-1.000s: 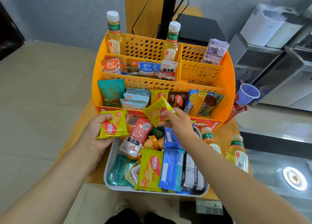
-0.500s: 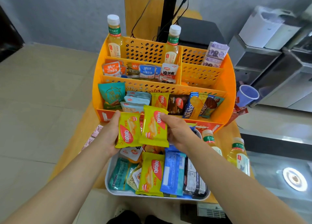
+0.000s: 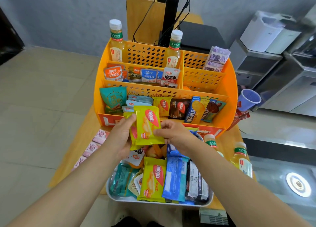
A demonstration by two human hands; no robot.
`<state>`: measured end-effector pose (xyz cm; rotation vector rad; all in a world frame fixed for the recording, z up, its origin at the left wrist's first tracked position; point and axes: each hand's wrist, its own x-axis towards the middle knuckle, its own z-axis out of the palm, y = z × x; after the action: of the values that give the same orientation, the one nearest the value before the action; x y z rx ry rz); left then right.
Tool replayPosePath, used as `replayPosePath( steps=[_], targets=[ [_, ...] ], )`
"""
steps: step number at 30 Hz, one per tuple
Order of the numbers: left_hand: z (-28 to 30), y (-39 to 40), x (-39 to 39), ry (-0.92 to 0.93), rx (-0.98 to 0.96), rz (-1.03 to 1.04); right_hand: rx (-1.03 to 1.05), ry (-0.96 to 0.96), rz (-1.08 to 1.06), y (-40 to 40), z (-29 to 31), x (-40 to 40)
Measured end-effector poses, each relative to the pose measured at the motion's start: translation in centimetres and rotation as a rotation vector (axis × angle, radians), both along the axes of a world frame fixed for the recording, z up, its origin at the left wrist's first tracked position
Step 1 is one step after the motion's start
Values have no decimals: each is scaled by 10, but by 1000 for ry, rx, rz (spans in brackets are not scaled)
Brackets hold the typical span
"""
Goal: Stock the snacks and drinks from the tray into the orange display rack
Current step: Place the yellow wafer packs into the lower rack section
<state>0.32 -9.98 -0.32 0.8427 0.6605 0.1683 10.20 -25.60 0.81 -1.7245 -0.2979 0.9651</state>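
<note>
Two hands hold stacked yellow wafer packets [image 3: 147, 124] between the orange display rack [image 3: 229, 83] and the tray [image 3: 209, 200]: left hand [image 3: 120, 138] grip pinches their left edge, right hand [image 3: 172, 134] grip pinches the lower right corner.

Purple cup [image 3: 248, 99] beside white bin [image 3: 261, 32]

A bright orange display rack [image 3: 230, 96] with perforated dividers holds white-capped, green-labelled bottles of pale yellow drink [image 3: 116, 41], while a yellow-green wafer pack with a red logo [image 3: 147, 125] stands out above blue, teal and black packets in a white tray [image 3: 211, 198].
</note>
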Motion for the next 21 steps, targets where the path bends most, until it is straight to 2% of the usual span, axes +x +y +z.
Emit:
replayPosePath(
  steps=[4, 6, 9, 12, 14, 17, 20, 21],
  targets=[
    [-2, 10, -2, 65, -74, -16, 152, 12, -154, -5, 19, 17],
    [-2, 15, -4, 66, -112, -91, 199, 15, -123, -7, 28, 24],
    [-1, 21, -8, 61, -160, -229, 165, 59, -43, -7, 35, 25],
    [3, 18, -11, 19, -153, -357, 105, -33, 17, 2, 32, 18],
    [6, 11, -12, 4, -100, -383, 88, -107, -22, 12, 27, 11],
    [7, 2, -13, 13, 103, -343, 63, -214, -75, 23, 21, 0],
    [5, -1, -10, 9, 183, -222, 18, -331, -190, 27, 19, -7],
    [4, -1, -7, -1, 197, -158, 18, -298, -221, 27, 17, -10]
  ],
)
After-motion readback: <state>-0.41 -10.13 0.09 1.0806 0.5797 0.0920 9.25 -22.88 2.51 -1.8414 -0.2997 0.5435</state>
